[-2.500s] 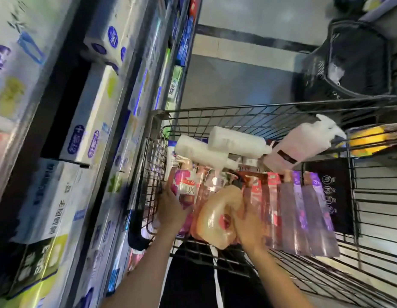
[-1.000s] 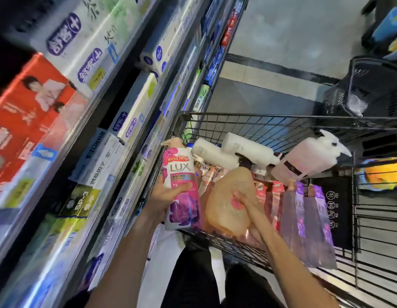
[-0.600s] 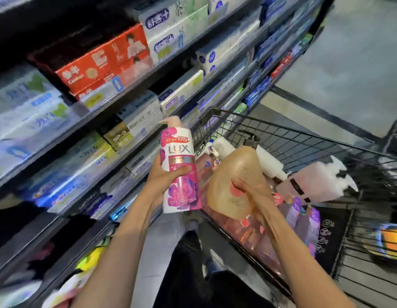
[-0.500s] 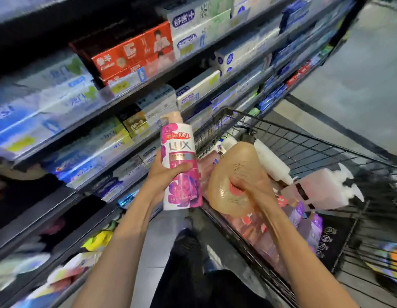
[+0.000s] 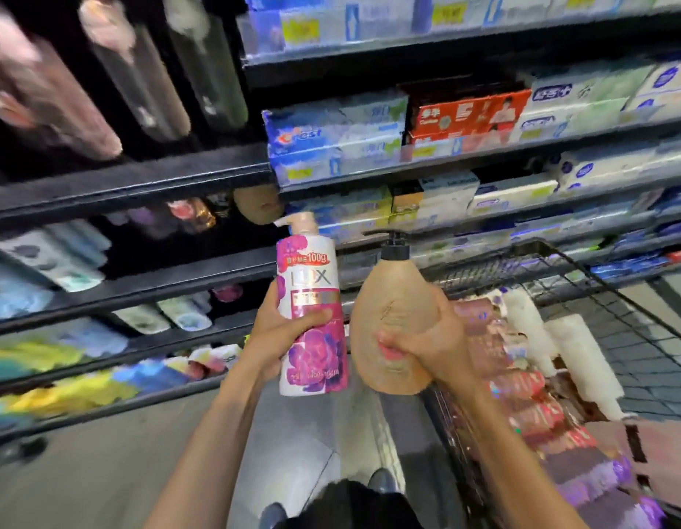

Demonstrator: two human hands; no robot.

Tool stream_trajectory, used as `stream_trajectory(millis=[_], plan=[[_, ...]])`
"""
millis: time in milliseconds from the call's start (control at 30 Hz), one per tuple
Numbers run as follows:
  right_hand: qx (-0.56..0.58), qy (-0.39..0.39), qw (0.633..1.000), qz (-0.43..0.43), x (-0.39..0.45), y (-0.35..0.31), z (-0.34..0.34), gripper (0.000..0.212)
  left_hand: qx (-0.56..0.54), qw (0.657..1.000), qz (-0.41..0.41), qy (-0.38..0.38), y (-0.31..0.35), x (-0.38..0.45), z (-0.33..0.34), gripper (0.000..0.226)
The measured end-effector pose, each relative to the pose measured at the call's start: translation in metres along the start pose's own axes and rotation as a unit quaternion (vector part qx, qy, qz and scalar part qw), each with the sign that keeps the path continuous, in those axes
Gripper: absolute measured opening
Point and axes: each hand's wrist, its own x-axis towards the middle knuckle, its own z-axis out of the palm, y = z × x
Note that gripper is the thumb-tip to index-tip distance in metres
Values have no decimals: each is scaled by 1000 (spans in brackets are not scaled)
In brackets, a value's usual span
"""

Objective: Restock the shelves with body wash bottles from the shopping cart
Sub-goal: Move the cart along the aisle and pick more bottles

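Note:
My left hand grips a white and pink LUX pump bottle upright by its middle. My right hand grips a rounded tan bottle with a black pump, held upright beside the LUX bottle. Both bottles hang in front of the shelves, above the floor. The wire shopping cart stands at the right, holding several more pink, purple and white bottles. A similar tan bottle stands on a shelf just above the LUX pump.
Dark shelves on the left carry blurred bottles in several rows. Toothpaste boxes fill the shelves ahead and to the right. Grey floor lies below, with my dark shoes near the bottom edge.
Both hands have lifted the two bottles out of the cart and up toward the shelves. My view has swung left to face the shelving.

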Motion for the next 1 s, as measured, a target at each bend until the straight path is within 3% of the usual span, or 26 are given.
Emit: stream_trajectory(millis=[133, 233, 533, 633, 800, 1000], plan=[[22, -64, 998, 17, -11, -16, 63, 69, -17, 998, 1, 53, -2, -29, -66, 70], [47, -102, 993, 41, -29, -18, 112, 61, -19, 995, -12, 92, -8, -51, -121, 79], [72, -132, 984, 95, -90, -12, 238, 61, -10, 984, -43, 175, -31, -108, -281, 71], [76, -142, 981, 108, -100, -13, 261, 65, -18, 982, -47, 183, -33, -112, -309, 60], [81, -158, 977, 117, -97, -21, 281, 76, -49, 978, -52, 199, -33, -109, -336, 69], [76, -156, 978, 118, -66, -18, 291, 51, -72, 972, -48, 218, -28, -86, -357, 73]])
